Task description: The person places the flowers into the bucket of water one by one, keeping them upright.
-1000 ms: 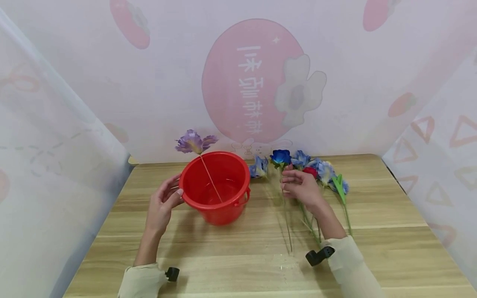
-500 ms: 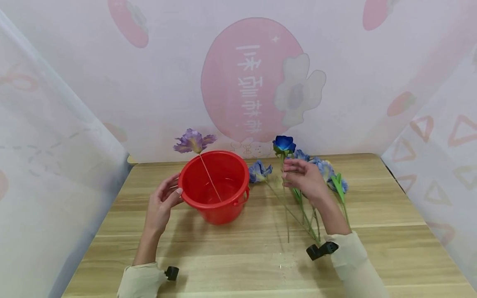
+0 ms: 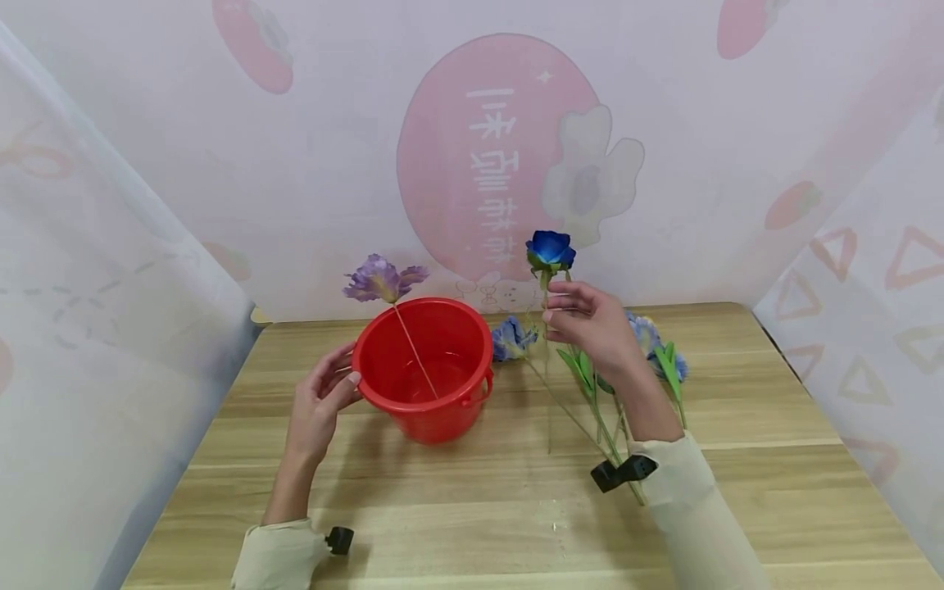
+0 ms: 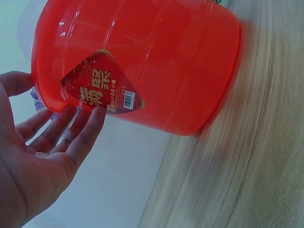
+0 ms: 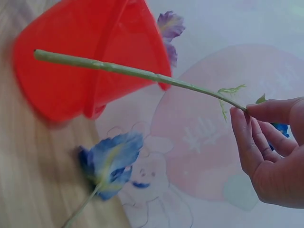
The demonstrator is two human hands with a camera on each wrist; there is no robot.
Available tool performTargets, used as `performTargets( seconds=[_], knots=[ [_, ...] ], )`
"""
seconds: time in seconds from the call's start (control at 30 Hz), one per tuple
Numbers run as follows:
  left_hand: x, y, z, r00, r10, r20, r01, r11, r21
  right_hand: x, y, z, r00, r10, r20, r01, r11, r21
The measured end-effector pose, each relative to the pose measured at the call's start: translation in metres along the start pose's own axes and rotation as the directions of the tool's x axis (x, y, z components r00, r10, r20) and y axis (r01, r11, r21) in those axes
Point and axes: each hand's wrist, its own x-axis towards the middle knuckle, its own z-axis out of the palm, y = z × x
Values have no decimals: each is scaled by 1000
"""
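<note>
My left hand holds the red bucket at its left rim, thumb at the lip and fingers against the outer wall beside a diamond-shaped label. A purple artificial flower leans in the bucket, its bloom above the back rim. Right of the bucket, my right hand pinches an artificial blue rose by its stem, between thumb and fingertips. The rose stands upright with its bloom above the hand. In the right wrist view, the bare stem end crosses in front of the bucket.
A pale blue flower lies on the wooden table just right of the bucket. More blue flowers and a green-leaved stem lie behind and beside my right forearm. A printed white backdrop rises behind the table.
My right hand has raised the blue rose off the other flowers and lately shifted it slightly left. The left hand and bucket have stayed in place.
</note>
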Motion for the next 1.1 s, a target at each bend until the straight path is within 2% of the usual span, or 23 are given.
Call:
performTargets(
  seconds=[0.5, 0.83, 1.1],
  knots=[
    [-1, 0, 1, 1000, 1, 5, -1, 1000, -2, 17, -41, 32, 994, -106, -6, 106, 994, 26],
    [-1, 0, 0, 1000, 3, 7, -3, 1000, 4, 30, -58, 56, 983, -184, -18, 185, 982, 43],
    [-1, -1, 1, 1000, 3, 9, -3, 1000, -11, 41, -64, 73, 978, -207, -28, 209, 977, 52]
  ],
)
